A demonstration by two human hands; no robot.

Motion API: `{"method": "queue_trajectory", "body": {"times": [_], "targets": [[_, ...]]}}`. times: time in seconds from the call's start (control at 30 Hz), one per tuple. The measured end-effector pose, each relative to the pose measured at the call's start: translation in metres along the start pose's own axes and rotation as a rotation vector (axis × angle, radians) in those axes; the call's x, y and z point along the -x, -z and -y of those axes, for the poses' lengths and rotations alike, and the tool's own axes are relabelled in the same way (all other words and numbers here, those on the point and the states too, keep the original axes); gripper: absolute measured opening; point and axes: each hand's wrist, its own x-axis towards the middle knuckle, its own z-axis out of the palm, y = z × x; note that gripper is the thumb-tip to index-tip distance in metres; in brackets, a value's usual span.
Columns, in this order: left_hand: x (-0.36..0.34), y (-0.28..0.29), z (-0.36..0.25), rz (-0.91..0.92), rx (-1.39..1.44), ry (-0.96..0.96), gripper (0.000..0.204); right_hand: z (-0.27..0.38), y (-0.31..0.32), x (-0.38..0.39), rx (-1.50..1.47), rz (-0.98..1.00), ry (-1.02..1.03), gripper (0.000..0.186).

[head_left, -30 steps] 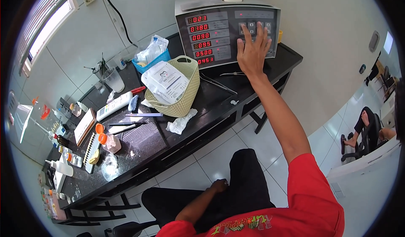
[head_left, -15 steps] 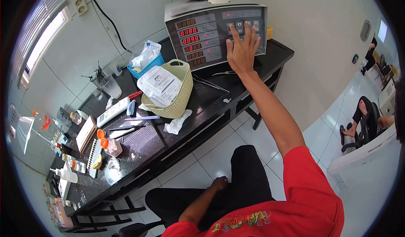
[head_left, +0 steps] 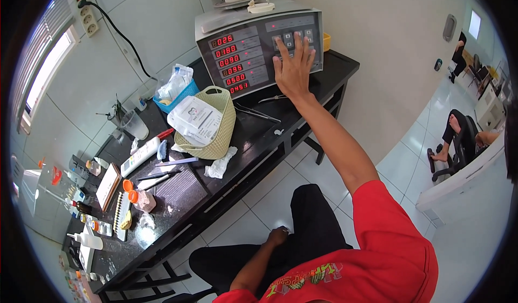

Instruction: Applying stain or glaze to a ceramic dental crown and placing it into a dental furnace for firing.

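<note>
My right hand (head_left: pixel 293 75) is spread over the button panel (head_left: pixel 292 42) of a grey furnace-like machine (head_left: pixel 259 49), fingers apart, fingertips at the buttons. It holds nothing. Red lit digits fill the several displays (head_left: pixel 229 64) on the left of the machine's front. My left hand (head_left: pixel 278 235) lies on my lap by my thigh with its fingers curled in; whether anything is inside cannot be seen. Below the machine, long metal tweezers (head_left: pixel 258 112) and a smaller metal tool (head_left: pixel 273 98) lie on the black table (head_left: pixel 259 133).
Left of the machine stand a pale green basket (head_left: pixel 222 133) of white packets and a blue basket (head_left: pixel 186 95). Farther left are a plastic cup (head_left: pixel 134 125), a white remote-like device (head_left: pixel 140 157), pens, an orange-lidded jar (head_left: pixel 143 200) and bottles. Another person sits at far right.
The top display and the lower ones now show different lit digits. The view has shifted, so the machine sits farther left. My right hand stays at the panel; my left stays on my lap.
</note>
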Motion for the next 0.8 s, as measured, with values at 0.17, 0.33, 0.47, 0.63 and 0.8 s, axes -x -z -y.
{"method": "queue_trajectory", "body": {"times": [0.17,0.33,0.47,0.63,0.8], "targets": [[-0.001,0.001,0.002,-0.027,0.023,0.02,0.035,0.003,-0.003,-0.001,-0.018,-0.01,0.006,0.051],[0.003,0.004,-0.018,-0.033,-0.006,0.026,0.035,-0.012,0.001,-0.005,-0.004,-0.02,0.015,0.049],[0.005,0.004,-0.013,-0.065,0.031,-0.004,0.036,-0.006,-0.002,-0.001,0.004,-0.005,0.012,0.048],[0.009,0.004,-0.006,-0.026,0.098,0.062,0.038,0.001,-0.012,0.002,0.068,-0.059,0.089,0.052],[0.007,0.004,-0.017,-0.107,-0.012,-0.041,0.032,-0.022,-0.009,-0.008,0.095,-0.132,0.132,0.05]]}}
